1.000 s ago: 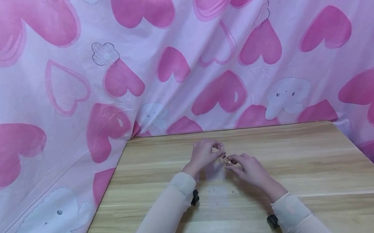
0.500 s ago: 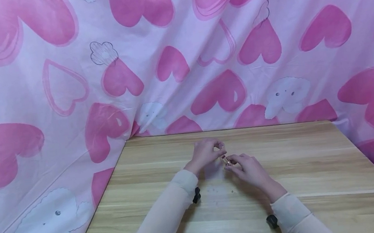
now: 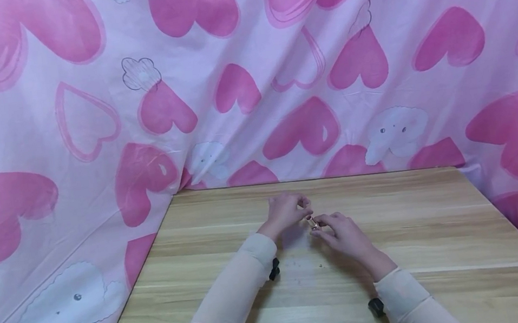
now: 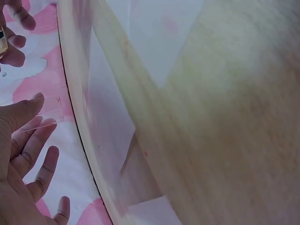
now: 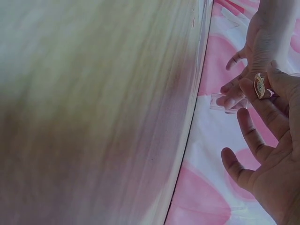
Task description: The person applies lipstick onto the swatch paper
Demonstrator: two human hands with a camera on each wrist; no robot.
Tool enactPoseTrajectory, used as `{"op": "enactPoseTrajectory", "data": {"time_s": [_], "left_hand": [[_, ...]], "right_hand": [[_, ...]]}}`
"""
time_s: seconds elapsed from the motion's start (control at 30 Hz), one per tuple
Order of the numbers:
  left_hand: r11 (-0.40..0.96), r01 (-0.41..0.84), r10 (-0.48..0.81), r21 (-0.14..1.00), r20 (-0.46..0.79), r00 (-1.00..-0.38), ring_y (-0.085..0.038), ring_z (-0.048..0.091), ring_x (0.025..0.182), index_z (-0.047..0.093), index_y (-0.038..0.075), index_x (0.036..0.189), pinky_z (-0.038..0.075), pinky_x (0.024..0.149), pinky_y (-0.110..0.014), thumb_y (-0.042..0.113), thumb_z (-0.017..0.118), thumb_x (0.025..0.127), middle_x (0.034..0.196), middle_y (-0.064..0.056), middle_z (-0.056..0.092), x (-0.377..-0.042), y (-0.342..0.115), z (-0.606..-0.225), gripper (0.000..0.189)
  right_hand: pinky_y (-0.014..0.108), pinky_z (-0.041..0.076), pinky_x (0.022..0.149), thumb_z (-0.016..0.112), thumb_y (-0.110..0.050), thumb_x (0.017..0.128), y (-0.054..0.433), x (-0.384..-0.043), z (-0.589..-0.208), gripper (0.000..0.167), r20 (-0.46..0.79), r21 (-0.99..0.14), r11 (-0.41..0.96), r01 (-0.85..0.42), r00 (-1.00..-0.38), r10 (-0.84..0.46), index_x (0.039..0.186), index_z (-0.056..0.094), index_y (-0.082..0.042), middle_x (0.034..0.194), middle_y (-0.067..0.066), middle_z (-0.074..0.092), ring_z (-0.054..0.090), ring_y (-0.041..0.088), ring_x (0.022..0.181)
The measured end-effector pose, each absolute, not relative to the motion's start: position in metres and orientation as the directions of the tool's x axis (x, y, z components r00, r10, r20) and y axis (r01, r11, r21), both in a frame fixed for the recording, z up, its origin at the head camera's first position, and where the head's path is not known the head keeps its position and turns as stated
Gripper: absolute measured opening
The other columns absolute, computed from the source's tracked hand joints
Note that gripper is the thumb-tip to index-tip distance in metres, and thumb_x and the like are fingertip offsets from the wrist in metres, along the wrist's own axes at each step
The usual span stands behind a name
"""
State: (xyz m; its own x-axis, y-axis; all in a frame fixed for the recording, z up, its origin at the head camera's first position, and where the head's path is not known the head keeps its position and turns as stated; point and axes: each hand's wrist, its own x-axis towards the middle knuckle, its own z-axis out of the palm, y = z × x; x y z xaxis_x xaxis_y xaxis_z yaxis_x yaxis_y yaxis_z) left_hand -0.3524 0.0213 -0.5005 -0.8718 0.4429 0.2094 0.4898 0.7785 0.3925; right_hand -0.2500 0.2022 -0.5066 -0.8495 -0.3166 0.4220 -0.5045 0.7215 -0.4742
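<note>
My right hand (image 3: 347, 237) pinches a small gold lipstick tube (image 3: 313, 223) between thumb and fingers. Its dark open-looking end points up toward the left hand, and the rounded gold base (image 5: 260, 86) shows in the right wrist view. My left hand (image 3: 285, 213) is just above and left of it, apart from the tube. Between its thumb and fingertips it pinches a clear plastic cap (image 4: 49, 112), which is also visible as a see-through box shape (image 5: 228, 103) in the right wrist view. The remaining fingers of both hands are loosely spread.
Both hands are over a wooden table (image 3: 209, 228). Pale translucent sheets (image 4: 108, 108) lie on it beneath the hands, faint in the head view. A tiny speck (image 3: 321, 266) is near them. Pink heart-printed cloth (image 3: 239, 87) hangs behind and at the sides.
The left forearm has shifted slightly right. The gap between the cap and the lipstick tube has widened a little. My right hand has stayed almost still.
</note>
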Motion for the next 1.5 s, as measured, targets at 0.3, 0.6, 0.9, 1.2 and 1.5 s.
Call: {"op": "enactPoseTrajectory", "data": {"time_s": [0.3,0.6,0.9,1.2,1.5], "left_hand": [[0.781,0.464,0.426,0.417,0.188,-0.885,-0.005,0.056,0.09,0.072,0.033,0.091,0.034,0.093,-0.047,0.041,0.077,0.088,0.092,0.022,0.07,-0.358,0.032,-0.497,0.01],[0.812,0.45,0.416,0.372,0.172,-0.893,-0.006,0.059,0.087,0.071,0.032,0.088,0.03,0.102,-0.062,0.04,0.076,0.089,0.092,0.021,0.07,-0.362,0.043,-0.491,0.009],[0.819,0.474,0.44,0.323,0.177,-0.881,-0.008,0.061,0.093,0.075,0.033,0.096,0.031,0.102,-0.065,0.043,0.077,0.087,0.091,0.022,0.069,-0.368,0.057,-0.494,0.013],[0.833,0.457,0.43,0.311,0.157,-0.889,-0.008,0.06,0.091,0.075,0.033,0.092,0.034,0.095,-0.056,0.039,0.081,0.083,0.09,0.02,0.069,-0.364,0.056,-0.492,0.012],[0.837,0.411,0.388,0.361,0.139,-0.911,-0.013,0.064,0.097,0.077,0.028,0.097,0.033,0.097,-0.06,0.034,0.082,0.082,0.098,0.015,0.073,-0.353,0.034,-0.508,0.016]], "right_hand": [[0.052,0.05,0.084,0.078,-0.029,0.089,0.211,-0.251,-0.499,0.026,0.436,-0.443,0.747,-0.496,-0.847,-0.303,0.112,0.073,-0.016,0.099,0.0,0.073,0.063,0.022,0.095],[0.055,0.048,0.091,0.078,-0.03,0.09,0.216,-0.252,-0.494,0.024,0.448,-0.438,0.753,-0.492,-0.845,-0.292,0.11,0.073,-0.018,0.101,0.001,0.074,0.064,0.025,0.099],[0.059,0.043,0.096,0.078,-0.031,0.089,0.223,-0.25,-0.495,0.024,0.419,-0.457,0.775,-0.438,-0.874,-0.247,0.11,0.073,-0.02,0.102,-0.004,0.073,0.061,0.023,0.102],[0.057,0.044,0.094,0.077,-0.031,0.09,0.22,-0.251,-0.496,0.024,0.433,-0.442,0.775,-0.452,-0.864,-0.258,0.111,0.073,-0.021,0.103,-0.003,0.073,0.062,0.022,0.099],[0.052,0.043,0.095,0.075,-0.033,0.091,0.205,-0.247,-0.505,0.023,0.387,-0.47,0.756,-0.456,-0.876,-0.289,0.112,0.073,-0.024,0.101,-0.011,0.071,0.06,0.015,0.096]]}}
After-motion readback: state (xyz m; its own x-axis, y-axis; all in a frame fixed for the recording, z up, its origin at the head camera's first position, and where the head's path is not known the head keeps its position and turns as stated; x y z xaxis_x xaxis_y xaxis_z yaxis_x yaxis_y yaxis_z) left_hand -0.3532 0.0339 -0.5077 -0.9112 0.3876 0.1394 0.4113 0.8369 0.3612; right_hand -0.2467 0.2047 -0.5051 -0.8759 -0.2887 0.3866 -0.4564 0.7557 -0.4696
